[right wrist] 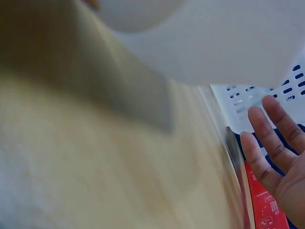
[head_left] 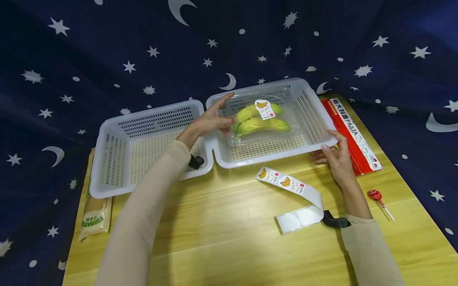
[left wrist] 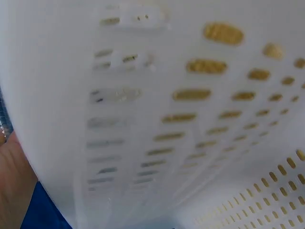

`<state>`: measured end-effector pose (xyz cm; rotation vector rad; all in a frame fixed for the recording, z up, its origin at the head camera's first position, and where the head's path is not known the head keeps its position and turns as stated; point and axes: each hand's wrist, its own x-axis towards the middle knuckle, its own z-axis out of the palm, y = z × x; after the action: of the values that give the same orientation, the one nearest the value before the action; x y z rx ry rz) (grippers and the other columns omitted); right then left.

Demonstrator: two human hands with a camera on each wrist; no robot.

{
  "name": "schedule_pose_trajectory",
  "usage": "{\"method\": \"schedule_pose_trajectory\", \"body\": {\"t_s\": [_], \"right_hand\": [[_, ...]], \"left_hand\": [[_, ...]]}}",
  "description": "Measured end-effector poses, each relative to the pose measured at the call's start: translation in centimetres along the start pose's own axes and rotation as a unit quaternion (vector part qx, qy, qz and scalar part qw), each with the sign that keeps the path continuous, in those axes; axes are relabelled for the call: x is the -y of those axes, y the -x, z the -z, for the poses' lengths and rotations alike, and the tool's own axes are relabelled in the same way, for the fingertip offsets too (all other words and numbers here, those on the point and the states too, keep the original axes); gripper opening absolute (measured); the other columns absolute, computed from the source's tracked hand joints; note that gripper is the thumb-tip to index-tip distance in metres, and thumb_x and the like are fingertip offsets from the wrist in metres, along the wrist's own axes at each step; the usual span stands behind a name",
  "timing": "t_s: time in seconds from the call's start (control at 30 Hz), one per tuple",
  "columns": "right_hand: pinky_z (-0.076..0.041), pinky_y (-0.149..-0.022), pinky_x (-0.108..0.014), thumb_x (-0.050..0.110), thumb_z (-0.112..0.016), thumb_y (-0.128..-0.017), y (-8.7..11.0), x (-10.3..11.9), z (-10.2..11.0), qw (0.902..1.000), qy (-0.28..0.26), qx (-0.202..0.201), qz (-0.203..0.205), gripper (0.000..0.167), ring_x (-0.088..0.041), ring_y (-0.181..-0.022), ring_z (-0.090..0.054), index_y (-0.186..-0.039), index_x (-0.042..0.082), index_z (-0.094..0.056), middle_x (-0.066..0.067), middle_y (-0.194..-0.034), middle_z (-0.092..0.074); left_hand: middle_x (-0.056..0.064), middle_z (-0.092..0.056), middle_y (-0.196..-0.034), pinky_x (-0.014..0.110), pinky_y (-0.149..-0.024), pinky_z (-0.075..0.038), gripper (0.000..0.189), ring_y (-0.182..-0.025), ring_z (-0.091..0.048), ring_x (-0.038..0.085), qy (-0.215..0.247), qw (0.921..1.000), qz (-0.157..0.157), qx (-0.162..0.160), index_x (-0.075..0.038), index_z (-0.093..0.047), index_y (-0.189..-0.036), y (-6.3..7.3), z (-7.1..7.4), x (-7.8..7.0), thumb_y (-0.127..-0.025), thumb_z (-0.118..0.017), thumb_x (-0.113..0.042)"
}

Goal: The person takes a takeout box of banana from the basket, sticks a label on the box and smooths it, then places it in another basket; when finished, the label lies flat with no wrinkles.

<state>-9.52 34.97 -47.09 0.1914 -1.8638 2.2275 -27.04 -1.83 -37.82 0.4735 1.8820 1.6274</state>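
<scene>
My left hand (head_left: 214, 120) reaches over the joined rims of two white baskets, its fingers spread at the left side of a clear plastic box (head_left: 250, 137). Inside that box lie green-yellow bananas (head_left: 262, 125), and a banana sticker (head_left: 264, 109) is on its lid. The box sits in the right-hand basket (head_left: 259, 159). At this basket's front right corner my right hand (head_left: 338, 161) grips the rim, thumb and forefinger on top, other fingers lower. Three straight fingers (right wrist: 274, 133) show in the right wrist view. The left wrist view looks into the slotted left-hand basket (left wrist: 157, 62).
A curling strip of banana stickers (head_left: 293, 186) lies on the table before the right basket. Right of it are a red pasta packet (head_left: 352, 135) and a lollipop (head_left: 375, 195). A brown packet (head_left: 96, 216) pokes out under the left basket. Star-patterned cloth (head_left: 107, 59) hangs behind.
</scene>
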Motion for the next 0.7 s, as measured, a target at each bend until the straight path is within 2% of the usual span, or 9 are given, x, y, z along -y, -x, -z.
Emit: {"method": "schedule_pose_trajectory", "body": {"t_s": [0.2,0.33,0.57,0.6,0.7], "right_hand": [[-0.059,-0.057,-0.026,-0.003,-0.044,-0.1,0.0,0.0,0.1,1.0,-0.002,-0.001,0.003,0.049,-0.018,-0.071,-0.073,-0.146,0.01,-0.032,-0.005,-0.093,-0.072],[-0.059,-0.056,-0.026,-0.002,-0.045,-0.1,0.0,0.1,0.0,1.0,0.005,-0.004,0.0,0.049,-0.018,-0.07,-0.073,-0.146,0.01,-0.033,-0.003,-0.092,-0.072],[-0.059,-0.055,-0.026,-0.001,-0.047,-0.1,0.0,0.2,0.0,0.9999,0.01,-0.008,-0.001,0.049,-0.017,-0.068,-0.072,-0.146,0.01,-0.034,-0.003,-0.095,-0.071],[-0.059,-0.055,-0.026,-0.001,-0.047,-0.1,0.0,0.1,0.0,0.9999,0.01,-0.008,-0.001,0.049,-0.018,-0.068,-0.072,-0.146,0.01,-0.034,-0.003,-0.095,-0.071],[-0.059,-0.056,-0.026,-0.001,-0.047,-0.1,0.0,0.1,0.0,0.9999,0.005,-0.008,-0.004,0.049,-0.018,-0.068,-0.072,-0.145,0.011,-0.034,-0.004,-0.094,-0.071]], "left_hand": [[0.02,-0.002,-0.16,0.043,-0.067,-0.061,0.09,-0.062,-0.064,0.024,-0.012,0.9996,0.0,0.027,-0.033,-0.014,-0.157,-0.5,-0.8,0.1,-0.091,-0.063,0.004],[0.016,-0.003,-0.161,0.044,-0.066,-0.061,0.09,-0.06,-0.064,0.024,-0.016,0.9995,-0.002,0.029,-0.033,-0.018,-0.156,-0.6,-1.1,0.3,-0.089,-0.064,0.005],[0.005,-0.018,-0.163,0.047,-0.069,-0.061,0.085,-0.069,-0.067,0.025,-0.072,0.9962,-0.025,0.043,-0.024,-0.025,-0.156,-0.9,-1.4,0.4,-0.088,-0.067,0.004],[0.003,-0.016,-0.163,0.047,-0.069,-0.061,0.086,-0.07,-0.067,0.026,-0.081,0.9955,-0.023,0.044,-0.025,-0.025,-0.156,-0.9,-1.4,0.4,-0.087,-0.068,0.004],[0.005,-0.01,-0.164,0.048,-0.073,-0.06,0.09,-0.073,-0.068,0.032,-0.113,0.9926,-0.013,0.043,-0.024,-0.024,-0.156,-1.0,-1.7,0.3,-0.085,-0.073,0.0]]}}
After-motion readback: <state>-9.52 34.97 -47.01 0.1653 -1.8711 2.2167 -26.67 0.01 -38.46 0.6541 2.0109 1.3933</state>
